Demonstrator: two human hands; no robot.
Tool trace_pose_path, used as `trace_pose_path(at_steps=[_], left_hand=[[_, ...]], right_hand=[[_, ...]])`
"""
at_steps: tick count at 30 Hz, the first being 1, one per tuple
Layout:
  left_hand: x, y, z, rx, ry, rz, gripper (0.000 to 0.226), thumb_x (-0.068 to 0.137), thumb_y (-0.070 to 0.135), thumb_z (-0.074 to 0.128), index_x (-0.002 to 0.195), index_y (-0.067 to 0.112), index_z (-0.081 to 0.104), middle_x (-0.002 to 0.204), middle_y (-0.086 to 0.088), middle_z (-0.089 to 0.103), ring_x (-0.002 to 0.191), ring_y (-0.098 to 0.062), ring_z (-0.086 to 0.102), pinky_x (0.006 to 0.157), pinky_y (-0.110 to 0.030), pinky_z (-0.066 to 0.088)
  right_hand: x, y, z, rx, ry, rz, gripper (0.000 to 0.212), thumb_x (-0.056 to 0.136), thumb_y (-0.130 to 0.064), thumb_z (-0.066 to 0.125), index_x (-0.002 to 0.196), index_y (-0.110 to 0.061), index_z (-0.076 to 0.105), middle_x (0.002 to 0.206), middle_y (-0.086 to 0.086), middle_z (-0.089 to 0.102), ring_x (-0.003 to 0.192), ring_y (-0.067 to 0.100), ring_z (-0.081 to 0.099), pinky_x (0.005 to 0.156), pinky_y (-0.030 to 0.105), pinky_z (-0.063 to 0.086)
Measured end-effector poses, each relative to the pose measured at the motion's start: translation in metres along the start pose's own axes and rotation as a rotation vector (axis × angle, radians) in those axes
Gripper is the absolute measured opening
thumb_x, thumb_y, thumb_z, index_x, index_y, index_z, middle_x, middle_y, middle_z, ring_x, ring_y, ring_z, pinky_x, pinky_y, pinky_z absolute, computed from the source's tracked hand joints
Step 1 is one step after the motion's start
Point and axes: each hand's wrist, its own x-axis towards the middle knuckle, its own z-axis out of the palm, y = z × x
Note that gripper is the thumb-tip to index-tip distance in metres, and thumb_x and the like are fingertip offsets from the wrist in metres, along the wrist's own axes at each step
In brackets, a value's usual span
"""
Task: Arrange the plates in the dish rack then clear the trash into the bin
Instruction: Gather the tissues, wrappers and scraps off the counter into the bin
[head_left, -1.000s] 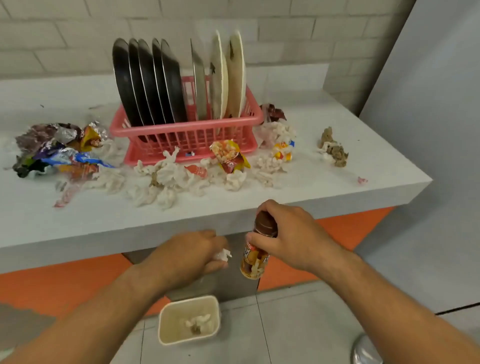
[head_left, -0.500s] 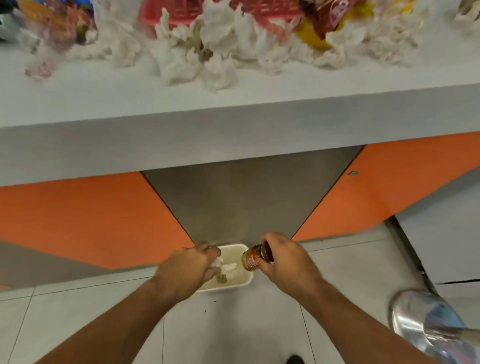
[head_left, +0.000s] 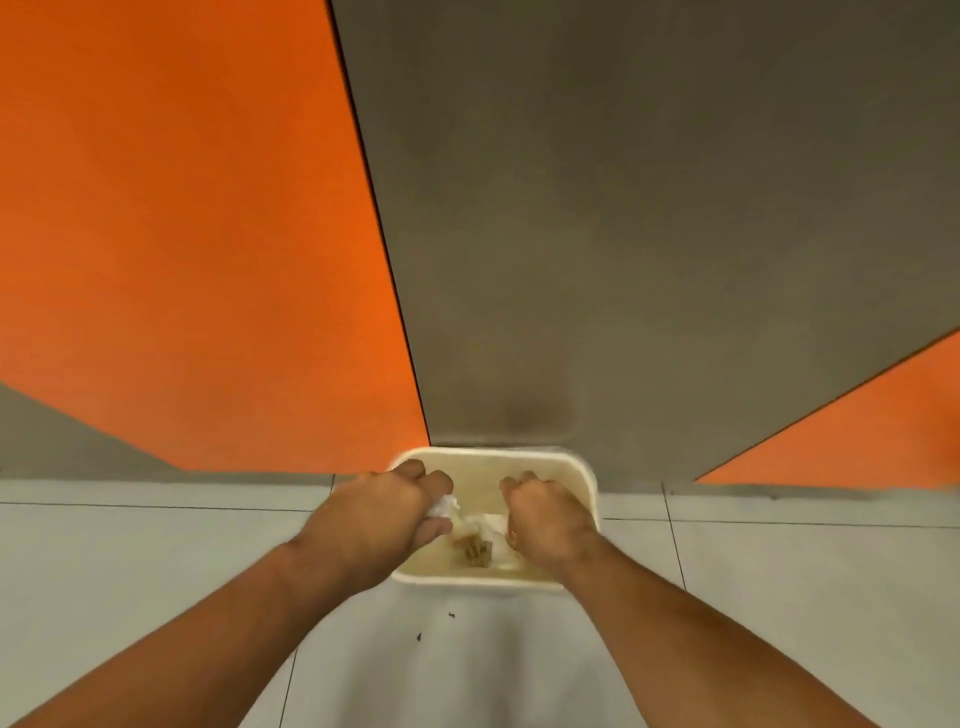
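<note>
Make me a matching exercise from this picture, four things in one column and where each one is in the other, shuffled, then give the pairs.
1. cream rectangular plastic bin
2. white crumpled tissue
3. brown scrap
4. large orange wall panel

A. held in the left hand
B. lying inside the bin
C. left of the grey panel
D. standing on the tiled floor

Pairs: 1-D, 2-A, 3-B, 4-C.

We note an orange panel (head_left: 182, 234) adjoining a grey panel (head_left: 623, 208), both above a pale tiled floor (head_left: 130, 561) carrying small dark specks (head_left: 451, 616).
</note>
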Motion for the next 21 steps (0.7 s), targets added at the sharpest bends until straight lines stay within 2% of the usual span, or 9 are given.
trace_pose_path(at_steps=[5,9,12,16,19,21], left_hand=[[0.048,0.001,0.035,0.045,-0.052,0.01,0.038,0.095,0.052,0.043,0.125,0.029,0.046,0.118,0.003,0.053,0.1,-0.024,0.058,0.076,-0.036,0.049],[0.079,0.008,0.066,0.079,-0.222,0.048,0.034,0.095,0.042,0.049,0.119,0.02,0.051,0.111,-0.006,0.057,0.097,-0.028,0.057,0.079,-0.039,0.049],[0.092,0.012,0.091,0.074,-0.351,0.002,0.032,0.094,0.038,0.053,0.118,0.018,0.054,0.113,-0.008,0.058,0.096,-0.027,0.057,0.076,-0.039,0.049],[0.109,0.017,0.111,0.086,-0.458,-0.025,0.037,0.093,0.037,0.054,0.125,0.019,0.053,0.121,-0.008,0.057,0.103,-0.028,0.057,0.083,-0.04,0.05],[0.116,0.019,0.117,0.023,-0.563,-0.058,0.059,0.087,0.054,0.055,0.138,0.029,0.042,0.135,-0.003,0.047,0.113,-0.029,0.053,0.079,-0.038,0.047],[0.116,0.02,0.117,0.005,-0.582,-0.04,0.069,0.086,0.062,0.049,0.146,0.036,0.028,0.148,0.0,0.035,0.125,-0.029,0.045,0.089,-0.041,0.044]], right_hand=[[0.025,0.014,0.033,-0.085,-0.046,-0.039,0.033,0.083,0.0,0.059,0.114,-0.012,0.057,0.108,0.01,0.063,0.094,0.028,0.065,0.065,0.031,0.044],[0.029,0.017,0.041,-0.131,-0.13,-0.046,0.026,0.089,-0.005,0.057,0.113,-0.011,0.061,0.113,0.01,0.064,0.1,0.028,0.065,0.073,0.033,0.05],[0.024,0.015,0.035,-0.109,-0.17,-0.07,0.024,0.092,-0.005,0.052,0.113,-0.01,0.063,0.113,0.01,0.064,0.101,0.029,0.063,0.071,0.033,0.046],[0.004,0.013,0.011,-0.053,-0.111,-0.136,0.023,0.09,-0.008,0.058,0.111,-0.015,0.061,0.11,0.006,0.06,0.096,0.025,0.06,0.069,0.031,0.043],[-0.013,0.018,-0.008,-0.003,-0.046,-0.155,0.021,0.089,-0.013,0.06,0.109,-0.019,0.059,0.107,0.001,0.056,0.095,0.021,0.057,0.07,0.03,0.044],[-0.022,0.024,-0.017,0.018,-0.018,-0.156,0.017,0.089,-0.019,0.059,0.106,-0.021,0.058,0.107,-0.001,0.055,0.095,0.019,0.056,0.07,0.03,0.045]])
